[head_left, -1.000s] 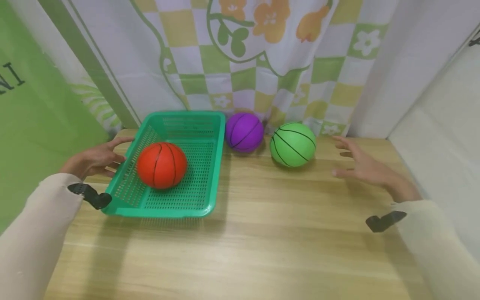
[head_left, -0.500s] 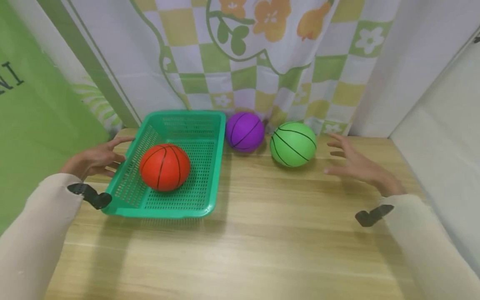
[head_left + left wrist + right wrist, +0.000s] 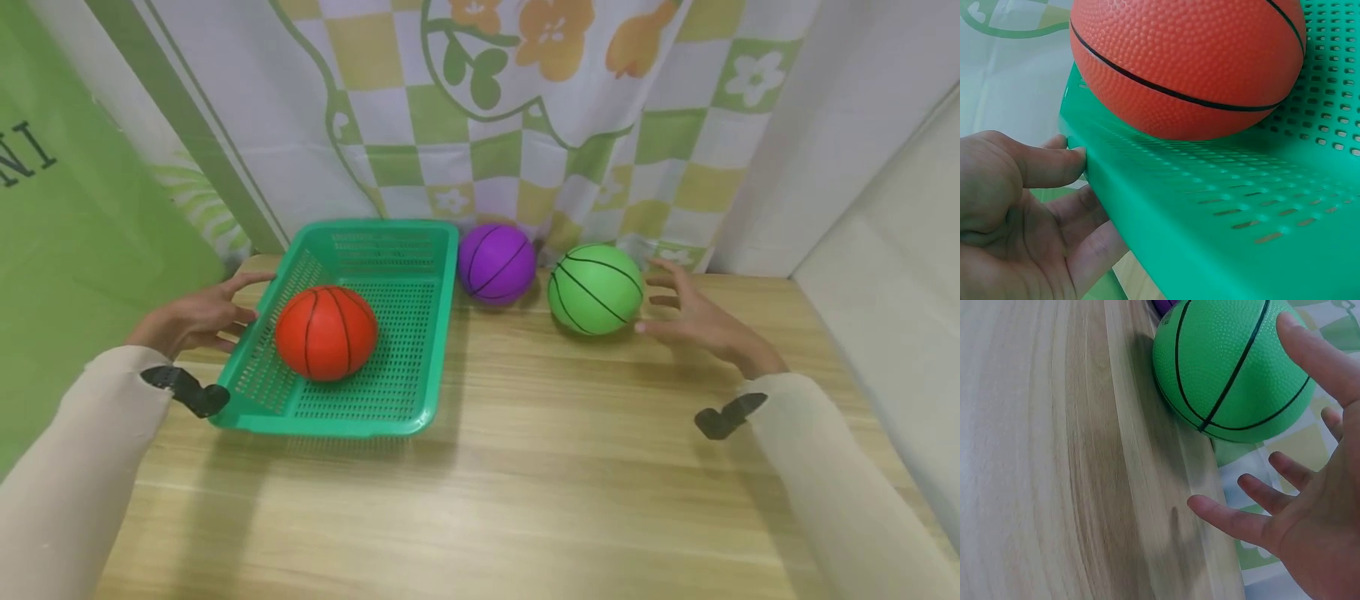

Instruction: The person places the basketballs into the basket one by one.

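A red ball with black basketball lines (image 3: 326, 333) lies inside a green plastic basket (image 3: 433, 350) on the wooden table. My left hand (image 3: 204, 317) is at the basket's left side. In the left wrist view its thumb (image 3: 1060, 167) touches the outer edge of the rim, with the relaxed fingers lower along the outer wall. A green ball of the same pattern (image 3: 596, 290) rests on the table at the back. My right hand (image 3: 693, 315) is at its right side, fingers spread and holding nothing, fingertips close to the ball. Between basket and green ball sits a purple ball (image 3: 497, 265).
A curtain with checks and flowers (image 3: 517, 158) hangs along the table's back edge. The wooden tabletop (image 3: 540, 467) extends in front of the balls. A pale wall (image 3: 892, 250) bounds the right side, and a green cloth (image 3: 67, 250) hangs at the left.
My right hand has moved left, up to the green ball. The red ball has rocked slightly right and back inside the basket. My left hand has stayed at the basket's side.
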`<state>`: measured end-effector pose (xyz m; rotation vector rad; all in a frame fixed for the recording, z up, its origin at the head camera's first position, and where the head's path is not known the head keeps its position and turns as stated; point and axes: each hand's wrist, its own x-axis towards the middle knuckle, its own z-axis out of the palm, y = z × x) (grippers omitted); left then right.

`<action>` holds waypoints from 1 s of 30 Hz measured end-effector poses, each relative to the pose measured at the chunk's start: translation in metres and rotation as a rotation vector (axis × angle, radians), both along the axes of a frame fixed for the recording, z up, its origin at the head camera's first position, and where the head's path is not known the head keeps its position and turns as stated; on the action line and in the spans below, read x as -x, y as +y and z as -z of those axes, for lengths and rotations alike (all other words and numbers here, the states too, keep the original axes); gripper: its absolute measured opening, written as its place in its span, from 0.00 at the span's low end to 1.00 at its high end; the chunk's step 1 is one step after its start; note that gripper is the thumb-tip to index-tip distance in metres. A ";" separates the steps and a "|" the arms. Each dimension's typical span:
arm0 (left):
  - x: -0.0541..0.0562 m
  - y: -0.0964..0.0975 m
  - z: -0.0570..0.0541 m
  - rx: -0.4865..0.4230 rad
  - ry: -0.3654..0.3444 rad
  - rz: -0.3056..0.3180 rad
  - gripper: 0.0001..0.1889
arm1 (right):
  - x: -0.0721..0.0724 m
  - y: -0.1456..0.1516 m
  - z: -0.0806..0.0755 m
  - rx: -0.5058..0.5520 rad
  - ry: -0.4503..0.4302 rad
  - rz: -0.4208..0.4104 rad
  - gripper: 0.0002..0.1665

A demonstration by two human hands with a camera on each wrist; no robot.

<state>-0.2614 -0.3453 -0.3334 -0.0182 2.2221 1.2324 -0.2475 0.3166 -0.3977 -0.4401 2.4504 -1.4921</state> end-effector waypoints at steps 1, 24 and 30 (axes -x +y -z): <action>0.000 0.000 0.000 -0.001 0.000 0.001 0.42 | 0.001 -0.002 0.000 0.001 0.002 0.000 0.63; 0.001 -0.001 0.002 0.004 -0.008 -0.013 0.42 | 0.033 -0.046 0.014 -0.012 0.094 0.066 0.71; 0.002 0.000 0.002 -0.001 -0.008 -0.029 0.42 | 0.042 -0.053 0.017 -0.017 0.118 0.098 0.72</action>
